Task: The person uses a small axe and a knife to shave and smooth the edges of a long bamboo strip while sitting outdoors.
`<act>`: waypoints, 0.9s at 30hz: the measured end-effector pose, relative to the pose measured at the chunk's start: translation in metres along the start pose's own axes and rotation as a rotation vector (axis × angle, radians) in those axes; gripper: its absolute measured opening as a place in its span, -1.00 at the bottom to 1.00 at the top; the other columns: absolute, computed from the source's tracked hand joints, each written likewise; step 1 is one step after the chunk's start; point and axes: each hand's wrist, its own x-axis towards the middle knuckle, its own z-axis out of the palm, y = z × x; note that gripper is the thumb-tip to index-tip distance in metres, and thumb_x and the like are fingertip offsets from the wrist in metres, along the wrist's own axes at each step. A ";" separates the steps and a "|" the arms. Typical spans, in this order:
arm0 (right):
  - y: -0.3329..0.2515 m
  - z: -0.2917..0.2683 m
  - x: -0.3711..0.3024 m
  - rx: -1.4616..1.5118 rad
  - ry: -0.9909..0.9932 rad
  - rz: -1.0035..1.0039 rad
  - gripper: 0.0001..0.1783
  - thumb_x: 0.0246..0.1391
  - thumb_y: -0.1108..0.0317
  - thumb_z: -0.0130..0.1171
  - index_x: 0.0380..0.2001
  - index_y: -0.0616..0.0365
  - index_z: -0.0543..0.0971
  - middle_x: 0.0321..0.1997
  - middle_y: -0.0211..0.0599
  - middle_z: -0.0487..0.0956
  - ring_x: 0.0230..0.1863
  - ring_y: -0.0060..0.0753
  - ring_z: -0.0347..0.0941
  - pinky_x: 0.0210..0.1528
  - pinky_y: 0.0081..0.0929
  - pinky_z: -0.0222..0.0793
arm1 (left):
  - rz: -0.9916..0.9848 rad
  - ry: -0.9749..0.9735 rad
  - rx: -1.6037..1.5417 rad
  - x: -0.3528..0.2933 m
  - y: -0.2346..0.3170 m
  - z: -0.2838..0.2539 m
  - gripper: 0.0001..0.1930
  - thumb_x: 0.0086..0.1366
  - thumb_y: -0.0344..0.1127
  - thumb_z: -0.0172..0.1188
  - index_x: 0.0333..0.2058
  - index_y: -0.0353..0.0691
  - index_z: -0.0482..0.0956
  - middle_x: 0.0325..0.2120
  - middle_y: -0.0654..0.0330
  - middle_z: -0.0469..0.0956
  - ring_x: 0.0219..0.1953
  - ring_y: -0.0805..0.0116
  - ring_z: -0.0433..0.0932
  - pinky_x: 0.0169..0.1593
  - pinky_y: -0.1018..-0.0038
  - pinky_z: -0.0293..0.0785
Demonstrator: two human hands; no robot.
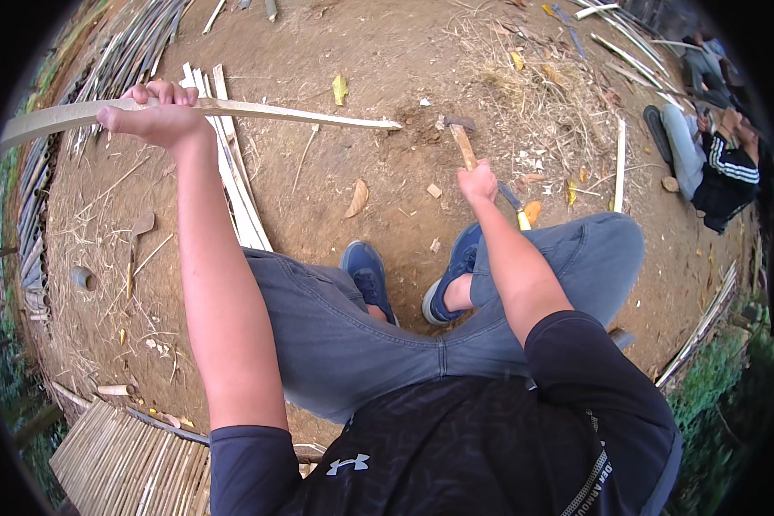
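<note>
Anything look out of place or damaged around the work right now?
One thing: the yellow-handled tool lies loose on the ground beside the right leg, where it might get knocked. Pale chips scattered about look untidy. I see no spill or clear damage.

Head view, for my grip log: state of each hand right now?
Left hand: closed, holding the long pale strip.
Right hand: closed, holding the wooden-handled tool.

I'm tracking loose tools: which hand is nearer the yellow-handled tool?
Right. The right hand is just to the upper left of the yellow-handled tool; the left hand is much farther left, holding the pale strip.
</note>
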 end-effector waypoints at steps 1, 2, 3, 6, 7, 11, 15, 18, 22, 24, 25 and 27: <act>0.008 -0.010 0.018 -0.073 -0.002 -0.012 -0.39 -0.07 0.06 0.35 0.04 0.11 0.52 -0.08 0.02 0.65 0.01 0.01 0.58 0.08 -0.16 0.46 | -0.009 -0.007 -0.005 -0.002 -0.001 0.004 -0.30 0.26 0.59 -0.58 -0.48 0.02 0.06 -0.72 0.39 0.02 -0.66 0.51 -0.06 -0.58 0.55 -0.09; 0.017 -0.022 0.040 -0.147 -0.004 -0.025 -0.40 -0.08 0.05 0.36 0.03 0.10 0.53 -0.08 0.01 0.65 0.01 0.00 0.59 0.07 -0.17 0.47 | -0.010 -0.025 -0.018 -0.004 -0.003 0.009 -0.30 0.26 0.59 -0.58 -0.48 0.02 0.06 -0.72 0.39 0.02 -0.66 0.51 -0.06 -0.57 0.55 -0.09; 0.010 -0.041 0.055 -0.321 -0.106 -0.104 -0.47 -0.05 0.08 0.37 -0.03 0.11 0.55 -0.12 -0.07 0.66 -0.04 -0.10 0.60 0.02 -0.22 0.51 | -0.006 -0.035 -0.005 -0.004 -0.004 0.007 -0.30 0.26 0.59 -0.58 -0.48 0.02 0.06 -0.72 0.39 0.03 -0.66 0.51 -0.05 -0.57 0.55 -0.08; -0.028 -0.132 0.125 -0.810 -0.392 -0.318 -0.58 -0.05 0.21 0.43 -0.14 0.18 0.60 -0.12 -0.17 0.64 -0.13 -0.30 0.60 -0.09 -0.29 0.57 | -0.017 -0.042 -0.010 -0.004 -0.007 0.003 -0.29 0.24 0.60 -0.58 -0.47 0.01 0.07 -0.71 0.38 0.04 -0.65 0.49 -0.03 -0.56 0.54 -0.07; -0.032 -0.162 0.152 -0.858 -0.464 -0.362 -0.60 -0.07 0.29 0.42 -0.15 0.21 0.60 -0.11 -0.17 0.64 -0.14 -0.27 0.59 -0.09 -0.24 0.58 | -0.030 -0.032 -0.021 -0.006 -0.006 0.005 -0.28 0.24 0.61 -0.58 -0.47 0.01 0.07 -0.71 0.38 0.04 -0.65 0.49 -0.03 -0.56 0.54 -0.07; -0.086 -0.234 0.138 -1.059 -0.416 -0.590 -0.57 -0.17 0.31 0.46 -0.19 0.22 0.60 -0.16 -0.08 0.64 -0.15 -0.15 0.60 -0.09 -0.24 0.55 | 0.009 -0.009 0.030 0.005 -0.002 -0.003 -0.27 0.22 0.61 -0.61 -0.47 0.00 0.08 -0.70 0.37 0.04 -0.65 0.50 -0.04 -0.56 0.54 -0.08; -0.019 -0.247 0.144 -0.866 -0.186 -0.607 -0.54 -0.21 0.27 0.49 -0.21 0.22 0.60 -0.21 -0.03 0.65 -0.16 -0.13 0.60 -0.12 -0.25 0.52 | 0.007 -0.002 0.022 0.007 -0.007 0.005 -0.27 0.23 0.61 -0.63 -0.46 -0.01 0.07 -0.69 0.37 0.04 -0.65 0.50 -0.04 -0.56 0.53 -0.08; 0.054 -0.215 0.146 -0.439 -0.220 -0.470 -0.53 -0.05 0.22 0.42 -0.10 0.20 0.55 -0.25 -0.04 0.66 -0.22 -0.15 0.61 -0.17 -0.29 0.50 | 0.022 0.026 0.064 0.012 -0.009 -0.001 -0.27 0.23 0.59 -0.66 -0.46 -0.01 0.07 -0.70 0.36 0.04 -0.65 0.50 -0.04 -0.56 0.53 -0.09; 0.126 -0.142 0.121 -0.147 -0.192 -0.378 -0.50 0.11 0.20 0.30 0.05 0.23 0.48 -0.23 -0.03 0.65 -0.25 -0.15 0.61 -0.16 -0.27 0.50 | 0.040 0.052 0.111 0.020 -0.010 -0.018 -0.27 0.24 0.56 -0.75 -0.46 -0.01 0.05 -0.74 0.33 0.01 -0.67 0.48 -0.04 -0.58 0.52 -0.09; 0.188 -0.118 0.129 -0.201 -0.017 -0.458 -0.53 0.13 0.20 0.28 0.04 0.22 0.50 -0.17 -0.04 0.64 -0.16 -0.13 0.58 -0.07 -0.23 0.47 | 0.037 0.061 0.125 0.023 -0.026 -0.018 -0.29 0.26 0.53 -0.75 -0.47 -0.02 0.05 -0.75 0.32 0.01 -0.68 0.45 -0.06 -0.57 0.49 -0.07; 0.215 -0.110 0.133 -0.260 0.106 -0.501 -0.54 0.14 0.20 0.27 0.03 0.22 0.51 -0.15 -0.06 0.63 -0.12 -0.12 0.56 -0.03 -0.21 0.45 | 0.025 0.060 0.107 0.024 -0.035 -0.016 -0.29 0.26 0.52 -0.75 -0.47 -0.02 0.05 -0.75 0.32 0.02 -0.68 0.44 -0.06 -0.57 0.48 -0.07; 0.204 -0.076 0.109 -0.317 0.314 -0.461 -0.65 0.13 0.18 0.27 -0.12 0.20 0.58 -0.10 -0.14 0.59 -0.01 -0.07 0.48 0.11 -0.19 0.36 | 0.075 0.046 0.169 0.041 -0.024 -0.036 -0.29 0.27 0.48 -0.77 -0.47 -0.06 0.06 -0.74 0.28 0.03 -0.68 0.40 -0.07 -0.55 0.45 -0.06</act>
